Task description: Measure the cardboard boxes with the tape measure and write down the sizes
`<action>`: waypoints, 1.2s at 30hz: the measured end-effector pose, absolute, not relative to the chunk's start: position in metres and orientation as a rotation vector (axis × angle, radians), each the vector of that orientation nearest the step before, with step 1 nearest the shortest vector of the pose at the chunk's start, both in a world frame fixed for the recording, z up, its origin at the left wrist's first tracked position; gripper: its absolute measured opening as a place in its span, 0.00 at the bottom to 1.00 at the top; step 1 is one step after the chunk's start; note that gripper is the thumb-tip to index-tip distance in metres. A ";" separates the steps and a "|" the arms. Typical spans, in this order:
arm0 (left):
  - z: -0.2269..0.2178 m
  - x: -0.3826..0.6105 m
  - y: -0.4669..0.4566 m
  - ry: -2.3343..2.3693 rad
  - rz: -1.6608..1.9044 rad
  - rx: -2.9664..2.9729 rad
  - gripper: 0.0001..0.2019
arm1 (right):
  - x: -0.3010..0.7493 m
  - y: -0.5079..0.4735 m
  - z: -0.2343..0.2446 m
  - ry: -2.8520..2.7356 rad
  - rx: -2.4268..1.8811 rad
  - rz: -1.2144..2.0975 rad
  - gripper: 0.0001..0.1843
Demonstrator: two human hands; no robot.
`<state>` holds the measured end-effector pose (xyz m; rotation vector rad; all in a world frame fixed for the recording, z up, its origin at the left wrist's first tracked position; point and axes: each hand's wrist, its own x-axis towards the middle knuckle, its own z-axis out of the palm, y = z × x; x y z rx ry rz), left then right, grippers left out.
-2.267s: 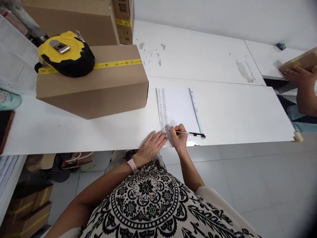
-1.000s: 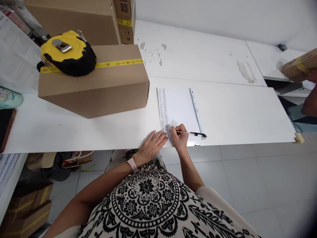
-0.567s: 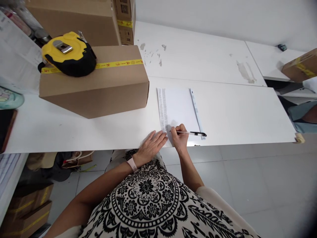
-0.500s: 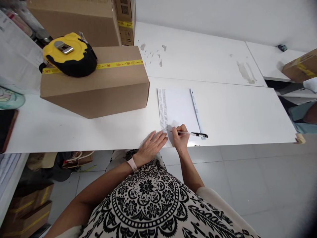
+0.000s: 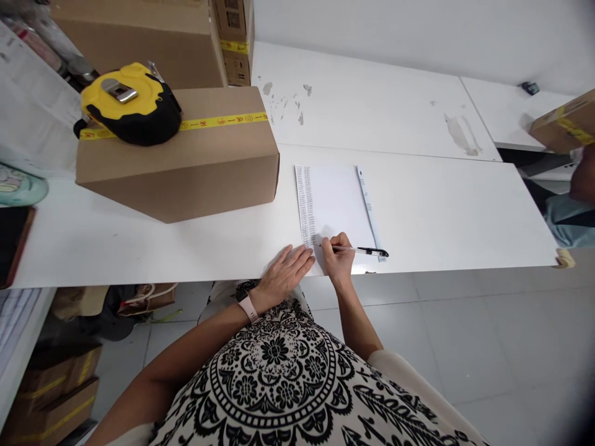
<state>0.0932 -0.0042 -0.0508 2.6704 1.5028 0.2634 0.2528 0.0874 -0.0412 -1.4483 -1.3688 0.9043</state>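
A sheet of white paper [image 5: 337, 198] lies on the white table, with columns of small dark writing down its left side. My right hand [image 5: 338, 257] is closed around a pen [image 5: 360, 250], its tip at the lower end of the writing and its black cap end pointing right. Flat with fingers stretched, my left hand [image 5: 286, 272] rests at the table edge, its fingertips on the paper's lower left corner. A pale blue printed strip [image 5: 369, 210] runs along the paper's right side.
Left of the paper stands a cardboard box [image 5: 186, 155] with a yellow and black tape measure [image 5: 130, 102] on top. Larger boxes [image 5: 139, 37] are behind it. A dark phone-like object [image 5: 13, 241] lies at the far left. At the right edge, part of another person [image 5: 571, 210] shows beside a taped box [image 5: 564, 124].
My right hand and the pen have shifted very slightly to the left. My left hand stays in place. At the right edge, the other person's arm has moved up.
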 end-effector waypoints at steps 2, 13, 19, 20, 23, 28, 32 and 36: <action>-0.050 0.093 -0.004 1.498 0.277 2.653 0.26 | 0.253 0.088 -0.042 -1.371 -1.448 0.897 0.18; -0.040 0.093 -0.002 1.475 0.615 2.465 0.22 | 0.266 0.101 -0.047 -1.608 -1.424 0.754 0.11; 0.038 0.037 0.000 1.891 1.135 2.310 0.23 | 0.278 0.129 -0.051 -2.089 -1.468 0.340 0.26; 0.055 0.018 0.001 1.986 1.244 2.285 0.23 | 0.278 0.132 -0.053 -2.115 -1.474 0.279 0.28; 0.099 -0.044 0.011 2.251 1.576 2.189 0.23 | 0.273 0.137 -0.056 -2.105 -1.468 0.167 0.30; 0.131 -0.120 0.053 2.447 1.512 1.767 0.43 | 0.255 0.135 -0.043 -1.982 -1.390 0.184 0.25; 0.132 -0.136 0.084 2.374 1.443 1.486 0.47 | 0.234 0.128 -0.031 -1.935 -1.296 0.257 0.23; 0.129 -0.140 0.080 2.157 1.853 1.335 0.41 | 0.221 0.120 -0.028 -1.919 -1.221 0.354 0.22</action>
